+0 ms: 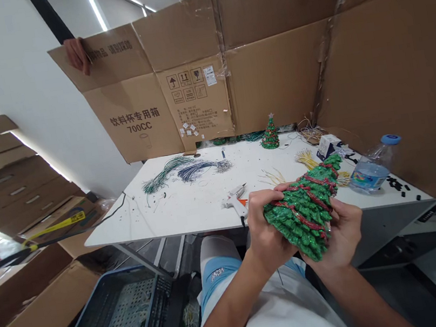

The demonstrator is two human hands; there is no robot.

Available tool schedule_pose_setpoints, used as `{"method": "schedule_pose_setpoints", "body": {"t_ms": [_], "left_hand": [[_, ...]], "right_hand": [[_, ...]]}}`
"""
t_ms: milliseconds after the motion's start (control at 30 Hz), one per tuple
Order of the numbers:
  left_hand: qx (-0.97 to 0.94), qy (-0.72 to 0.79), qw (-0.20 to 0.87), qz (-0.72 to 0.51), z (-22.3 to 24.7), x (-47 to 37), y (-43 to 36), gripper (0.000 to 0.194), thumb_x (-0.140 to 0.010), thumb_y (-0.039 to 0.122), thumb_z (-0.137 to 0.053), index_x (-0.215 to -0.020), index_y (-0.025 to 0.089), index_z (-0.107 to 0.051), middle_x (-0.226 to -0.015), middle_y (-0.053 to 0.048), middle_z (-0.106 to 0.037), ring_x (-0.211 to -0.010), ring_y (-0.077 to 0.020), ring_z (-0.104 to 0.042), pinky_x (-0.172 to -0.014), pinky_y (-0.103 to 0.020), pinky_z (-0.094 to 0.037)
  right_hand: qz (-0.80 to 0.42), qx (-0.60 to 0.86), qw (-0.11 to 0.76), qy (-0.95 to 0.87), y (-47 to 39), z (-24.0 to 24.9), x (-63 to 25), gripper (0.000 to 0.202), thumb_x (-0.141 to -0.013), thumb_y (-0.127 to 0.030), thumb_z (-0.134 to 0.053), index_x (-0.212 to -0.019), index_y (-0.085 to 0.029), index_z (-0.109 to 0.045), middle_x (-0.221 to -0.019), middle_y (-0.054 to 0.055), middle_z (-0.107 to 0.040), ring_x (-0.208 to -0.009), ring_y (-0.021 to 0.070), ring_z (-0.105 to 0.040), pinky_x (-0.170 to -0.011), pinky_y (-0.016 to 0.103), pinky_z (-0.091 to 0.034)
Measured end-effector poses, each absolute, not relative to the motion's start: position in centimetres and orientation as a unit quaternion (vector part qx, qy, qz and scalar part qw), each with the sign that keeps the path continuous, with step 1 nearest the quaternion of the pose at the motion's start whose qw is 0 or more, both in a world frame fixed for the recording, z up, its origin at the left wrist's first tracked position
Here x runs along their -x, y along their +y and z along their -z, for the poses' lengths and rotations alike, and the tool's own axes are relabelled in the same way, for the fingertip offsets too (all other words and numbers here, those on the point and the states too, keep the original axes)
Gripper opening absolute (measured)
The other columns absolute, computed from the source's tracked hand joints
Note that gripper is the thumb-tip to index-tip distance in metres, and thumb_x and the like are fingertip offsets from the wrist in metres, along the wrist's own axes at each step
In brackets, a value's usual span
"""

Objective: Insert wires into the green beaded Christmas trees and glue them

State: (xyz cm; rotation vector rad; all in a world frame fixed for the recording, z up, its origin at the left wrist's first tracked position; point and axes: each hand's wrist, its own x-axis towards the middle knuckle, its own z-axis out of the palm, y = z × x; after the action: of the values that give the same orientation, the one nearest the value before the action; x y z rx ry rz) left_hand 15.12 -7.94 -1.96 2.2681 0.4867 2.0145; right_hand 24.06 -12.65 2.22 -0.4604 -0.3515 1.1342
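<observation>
A green glittery tree with red garland [304, 209] is held tilted above the front edge of the white table, its tip toward the upper right. My left hand [266, 227] grips the tree's base from the left, thumb on top. Around its right underside my right hand [345, 229] is wrapped, with part of the fingers hidden behind the tree. Just left of my left hand, a white glue gun [234, 202] lies on the table. Farther back stands a small decorated tree [270, 134] with a star on top.
Green wires [166, 175] and blue wires [198, 170] lie on the white table [192, 211]. Yellow wires [306, 159] and a water bottle [374, 167] are at the right. Cardboard walls [274, 78] enclose the back. A blue crate [118, 315] sits at lower left.
</observation>
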Motion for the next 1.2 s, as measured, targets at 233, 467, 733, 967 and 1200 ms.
{"method": "schedule_pose_setpoints", "body": {"t_ms": [233,467,733,967,1200], "left_hand": [[-0.726,0.129,0.077,-0.672,2.07,-15.59,-7.6,0.031,-0.104,0.046,-0.073,-0.123,0.026,-0.06,-0.133,-0.009,-0.051,-0.124,-0.0302,-0.071,-0.104,-0.048,-0.066],[-0.72,0.13,0.091,-0.675,2.26,-15.56,-7.47,0.044,-0.101,0.044,-0.078,-0.134,0.025,-0.057,-0.132,-0.009,-0.052,-0.122,-0.0313,-0.073,-0.104,-0.048,-0.066],[-0.718,0.14,0.11,-0.673,2.02,-15.55,-7.7,0.041,-0.1,0.044,-0.078,-0.13,0.024,-0.059,-0.13,-0.009,-0.051,-0.122,-0.0305,-0.075,-0.103,-0.044,-0.066],[-0.724,0.133,0.084,-0.672,2.18,-15.41,-7.41,0.027,-0.098,0.036,-0.08,-0.113,0.023,-0.063,-0.132,-0.008,-0.05,-0.121,-0.0281,-0.074,-0.103,-0.041,-0.065],[-0.719,0.145,0.101,-0.672,2.66,-15.64,-7.46,0.014,-0.106,0.032,-0.064,-0.119,0.026,-0.062,-0.132,-0.008,-0.052,-0.118,-0.0275,-0.074,-0.102,-0.046,-0.066]], "right_hand": [[-0.467,0.28,0.834,-0.088,-12.54,-1.81,-24.23,0.023,-0.079,-0.039,-0.074,-0.098,-0.027,-0.082,-0.091,-0.003,-0.086,-0.098,0.0271,-0.082,-0.101,0.044,-0.064],[-0.513,0.249,0.817,-0.09,-12.41,-2.27,-24.16,0.036,-0.083,-0.054,-0.072,-0.103,-0.026,-0.081,-0.094,0.001,-0.086,-0.097,0.0311,-0.083,-0.1,0.052,-0.063],[-0.486,0.284,0.824,-0.061,-12.4,-2.19,-24.16,0.022,-0.082,-0.046,-0.075,-0.092,-0.027,-0.082,-0.086,-0.003,-0.085,-0.081,0.0227,-0.081,-0.078,0.035,-0.063],[-0.497,0.27,0.822,-0.074,-12.3,-1.94,-24.16,0.021,-0.082,-0.045,-0.076,-0.092,-0.028,-0.081,-0.079,-0.004,-0.083,-0.072,0.0215,-0.079,-0.07,0.034,-0.062],[-0.5,0.269,0.821,-0.058,-12.65,-2.62,-23.96,0.023,-0.08,-0.044,-0.074,-0.093,-0.027,-0.082,-0.081,-0.003,-0.084,-0.076,0.0234,-0.08,-0.072,0.036,-0.063]]}}
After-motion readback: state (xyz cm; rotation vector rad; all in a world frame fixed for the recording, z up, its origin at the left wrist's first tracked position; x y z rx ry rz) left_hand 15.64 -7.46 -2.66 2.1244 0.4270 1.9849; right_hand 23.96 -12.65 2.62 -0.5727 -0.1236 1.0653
